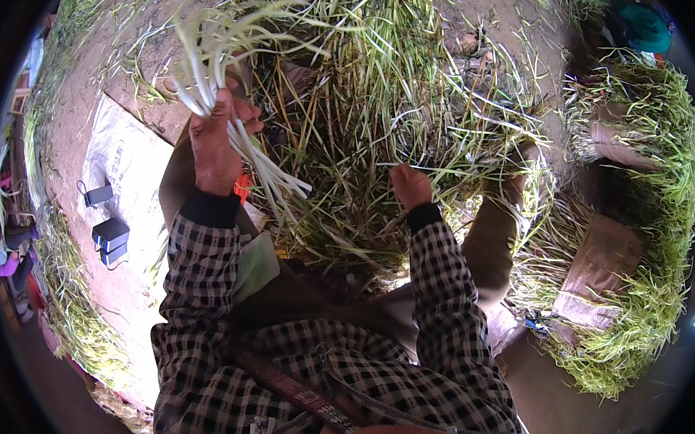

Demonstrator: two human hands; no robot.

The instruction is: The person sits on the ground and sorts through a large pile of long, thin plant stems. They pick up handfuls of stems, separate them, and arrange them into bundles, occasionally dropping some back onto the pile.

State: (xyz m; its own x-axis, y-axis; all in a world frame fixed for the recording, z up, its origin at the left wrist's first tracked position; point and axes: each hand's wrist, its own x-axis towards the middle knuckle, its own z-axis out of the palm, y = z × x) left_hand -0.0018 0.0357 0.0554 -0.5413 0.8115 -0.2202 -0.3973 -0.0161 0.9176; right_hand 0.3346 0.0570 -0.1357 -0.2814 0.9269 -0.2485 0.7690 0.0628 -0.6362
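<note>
My left hand is raised at the upper left, its fingers closed round a small bunch of white-stemmed chive-like stalks. Their white ends point down to the right, while the pale green tops, blurred, fan out above the hand. Lower and to the right, my right hand is curled over the loose heap. A thin pale stalk passes beside its fingertips; whether they pinch it is not clear. Between my legs spreads the heap of tangled green and straw-coloured stalks.
A white woven sheet with printed writing lies left, bearing small black boxes. At right are stacked bundles of greens with brown wraps. More loose greens line the left side. A person's teal garment shows at upper right.
</note>
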